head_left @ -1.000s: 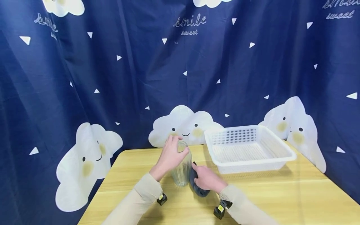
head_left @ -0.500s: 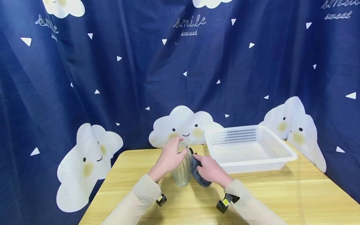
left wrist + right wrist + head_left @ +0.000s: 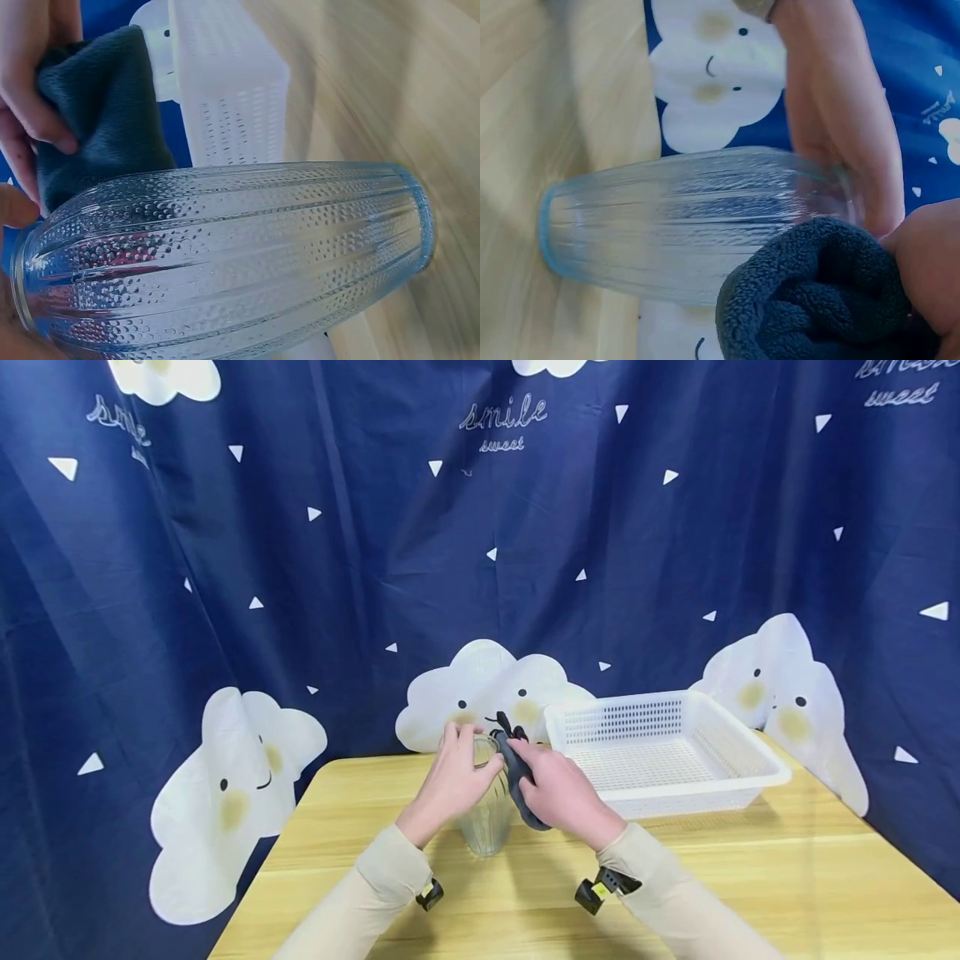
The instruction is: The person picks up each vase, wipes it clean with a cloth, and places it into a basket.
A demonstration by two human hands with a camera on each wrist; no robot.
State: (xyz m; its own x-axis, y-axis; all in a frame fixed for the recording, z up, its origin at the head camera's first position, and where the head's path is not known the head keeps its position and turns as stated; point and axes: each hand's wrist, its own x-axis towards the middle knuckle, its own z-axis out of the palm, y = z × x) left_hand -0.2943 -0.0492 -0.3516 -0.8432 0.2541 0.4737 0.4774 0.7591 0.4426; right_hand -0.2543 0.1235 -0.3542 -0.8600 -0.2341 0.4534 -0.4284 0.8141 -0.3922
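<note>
A clear glass vase point(image 3: 487, 822) with ribs and raised dots stands upright on the wooden table. My left hand point(image 3: 457, 772) holds it by the rim, thumb and fingers spread round the mouth. In the left wrist view the vase point(image 3: 247, 255) lies sideways across the picture. My right hand point(image 3: 558, 789) grips a folded dark grey towel point(image 3: 517, 777) at the vase's upper right side, close below the rim. A thin black loop point(image 3: 504, 723) sticks up from the towel's top. The right wrist view shows the fluffy towel point(image 3: 810, 300) bunched in front of the vase.
A white perforated plastic basket point(image 3: 682, 795) stands on the table point(image 3: 750, 877) behind and right of my right hand. Behind the table hangs a dark blue curtain point(image 3: 360, 568) printed with clouds. Each wrist carries a small black camera point(image 3: 592, 896).
My right hand has slid the towel up the vase's right side, from its lower half to near the rim. My left hand keeps its hold on the rim, and the vase stays in place.
</note>
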